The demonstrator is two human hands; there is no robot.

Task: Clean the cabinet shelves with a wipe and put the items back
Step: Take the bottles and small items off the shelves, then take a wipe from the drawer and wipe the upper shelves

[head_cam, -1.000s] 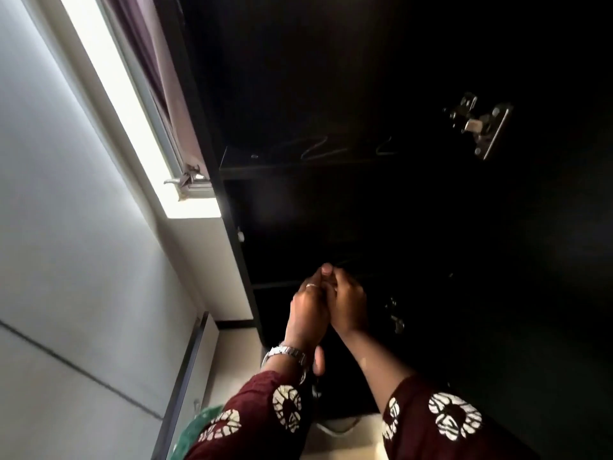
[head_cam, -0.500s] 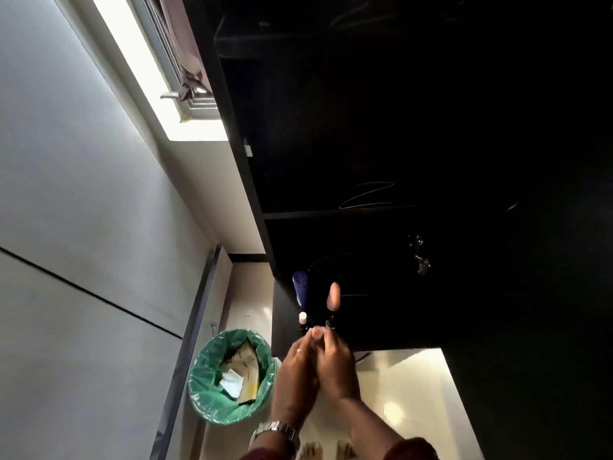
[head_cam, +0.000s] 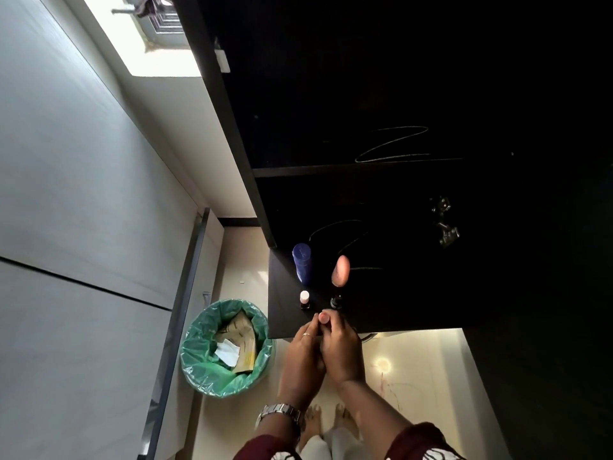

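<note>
Dark cabinet shelves (head_cam: 348,169) rose ahead, a blue bottle (head_cam: 302,262) on the lowest. Near its front edge, left hand (head_cam: 303,361) and right hand (head_cam: 341,350) pressed together; any wipe between them stayed hidden.

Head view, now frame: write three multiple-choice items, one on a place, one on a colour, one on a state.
1. Where is the bin?
A. on the floor, left of the cabinet
B. on a shelf
C. right of the cabinet

2. What colour is the tall bottle on the dark cabinet surface?
A. yellow
B. blue
C. white

3. How are the hands?
A. far apart
B. together at the surface's front edge
C. inside the bin

Answers:
1. A, it stands on the pale floor beside the cabinet.
2. B, its body is blue.
3. B, the left hand and right hand touch, fingertips meeting; what they pinch is unclear.
</note>
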